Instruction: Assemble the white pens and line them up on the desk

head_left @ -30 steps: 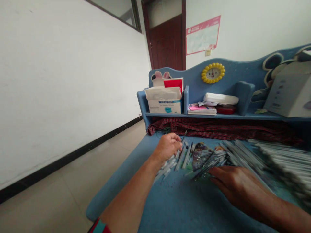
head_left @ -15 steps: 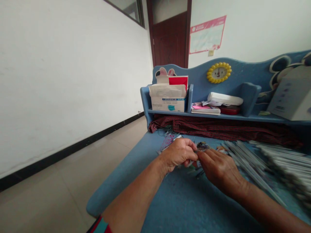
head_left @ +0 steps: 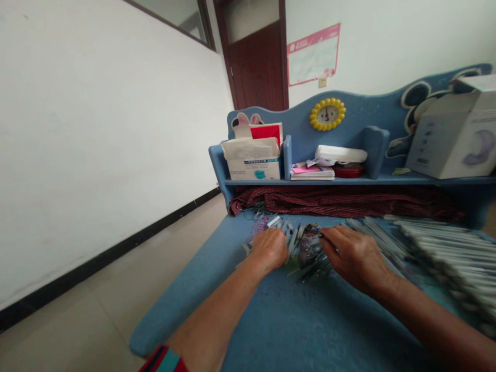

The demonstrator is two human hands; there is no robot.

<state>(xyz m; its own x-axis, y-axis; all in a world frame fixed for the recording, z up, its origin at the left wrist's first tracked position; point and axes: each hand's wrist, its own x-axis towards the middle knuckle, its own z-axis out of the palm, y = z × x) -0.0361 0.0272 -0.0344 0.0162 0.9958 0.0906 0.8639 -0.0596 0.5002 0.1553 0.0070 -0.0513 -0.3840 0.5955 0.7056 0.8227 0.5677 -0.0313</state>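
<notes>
My left hand (head_left: 270, 248) is closed, back upward, over short whitish stick-like pieces (head_left: 293, 238) on the blue desk; its fingertips are hidden. To its right, my right hand (head_left: 354, 254) has thumb and fingers pinched together near a small dark tip, too small to name. Between the hands lies a loose heap of thin dark pieces (head_left: 315, 261), beside a see-through bag-like bundle (head_left: 308, 247). Long, thin, pale translucent sticks (head_left: 382, 235) lie just beyond my right hand.
A stack of pale rods (head_left: 445, 248) covers the desk's right side. Along the back run a rolled checked cloth (head_left: 349, 201) and a shelf (head_left: 256, 182) with a mask box (head_left: 253, 163), papers (head_left: 312, 173) and a large white box (head_left: 445, 134). The desk's rounded left edge (head_left: 170, 289) borders the floor.
My hands were together at the fingertips and are now apart, the left one lower and further left. The heap between them shows more. The whole view has shifted slightly.
</notes>
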